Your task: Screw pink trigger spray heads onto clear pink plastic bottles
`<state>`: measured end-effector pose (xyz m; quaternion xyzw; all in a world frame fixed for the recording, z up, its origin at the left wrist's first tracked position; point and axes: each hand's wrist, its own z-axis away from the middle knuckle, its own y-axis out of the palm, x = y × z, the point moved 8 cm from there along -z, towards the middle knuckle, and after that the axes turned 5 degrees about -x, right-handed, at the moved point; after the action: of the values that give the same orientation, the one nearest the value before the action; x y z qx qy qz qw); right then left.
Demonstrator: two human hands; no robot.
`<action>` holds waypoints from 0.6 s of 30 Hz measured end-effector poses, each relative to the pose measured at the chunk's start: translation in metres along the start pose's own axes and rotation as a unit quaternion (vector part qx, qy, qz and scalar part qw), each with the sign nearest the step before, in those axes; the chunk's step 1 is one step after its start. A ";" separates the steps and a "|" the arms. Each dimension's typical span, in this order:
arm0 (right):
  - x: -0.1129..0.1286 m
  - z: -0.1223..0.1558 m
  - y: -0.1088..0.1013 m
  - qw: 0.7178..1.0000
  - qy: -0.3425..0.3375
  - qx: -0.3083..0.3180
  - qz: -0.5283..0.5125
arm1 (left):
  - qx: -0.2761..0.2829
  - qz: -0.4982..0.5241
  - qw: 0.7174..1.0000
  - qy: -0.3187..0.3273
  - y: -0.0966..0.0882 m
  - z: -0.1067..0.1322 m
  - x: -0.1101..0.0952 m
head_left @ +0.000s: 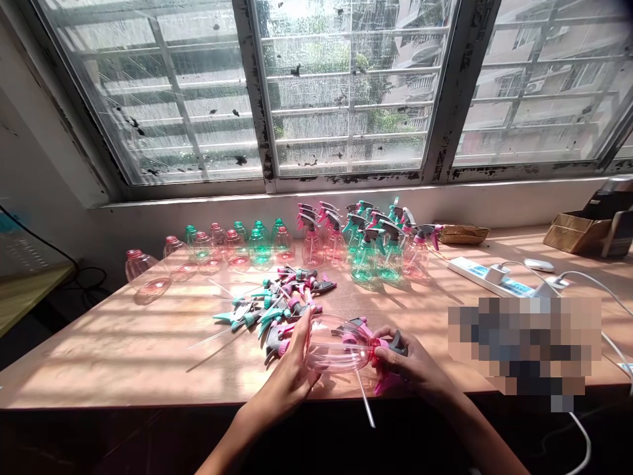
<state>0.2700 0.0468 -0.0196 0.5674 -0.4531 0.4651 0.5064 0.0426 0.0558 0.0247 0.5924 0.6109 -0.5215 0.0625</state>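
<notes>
A clear pink bottle (pixel 332 353) lies on its side in the air above the table's front edge. My left hand (pixel 297 365) is wrapped around its base end. At the neck, my right hand (pixel 414 364) grips a pink and grey trigger spray head (pixel 397 344), whose tube runs inside the bottle. Whether the collar is fully seated I cannot tell. Just beyond my hands lies a pile of loose spray heads (pixel 277 305), green, pink and grey, with thin tubes. Another clear tube (pixel 366 399) sticks out below the bottle over the table edge.
Several open pink and green bottles (pixel 239 249) stand at the back left. Bottles with spray heads (pixel 366 258) stand grouped at the back middle. On the right are a white power strip (pixel 487 276) with cables, a cardboard box (pixel 568 231) and a blurred-out area.
</notes>
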 end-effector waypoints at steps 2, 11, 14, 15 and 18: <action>0.000 0.000 0.001 1.000 -0.001 0.005 0.000 | 0.000 0.001 1.000 -0.010 0.001 0.000 0.000; 0.004 0.002 0.002 1.000 -0.005 0.000 0.021 | 0.021 0.013 0.999 -0.036 0.003 0.001 -0.002; 0.006 0.003 0.002 1.000 0.001 -0.005 0.007 | 0.012 0.022 1.000 -0.012 0.002 0.001 -0.001; 0.006 0.003 0.002 1.000 0.004 -0.005 0.000 | 0.011 0.028 1.000 -0.007 0.003 0.001 -0.002; 0.005 0.003 0.002 1.000 0.009 -0.005 -0.008 | 0.019 0.036 0.999 -0.021 0.003 0.001 -0.003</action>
<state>0.2685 0.0439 -0.0149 0.5642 -0.4460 0.4641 0.5171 0.0454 0.0523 0.0240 0.6040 0.5776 -0.5429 0.0825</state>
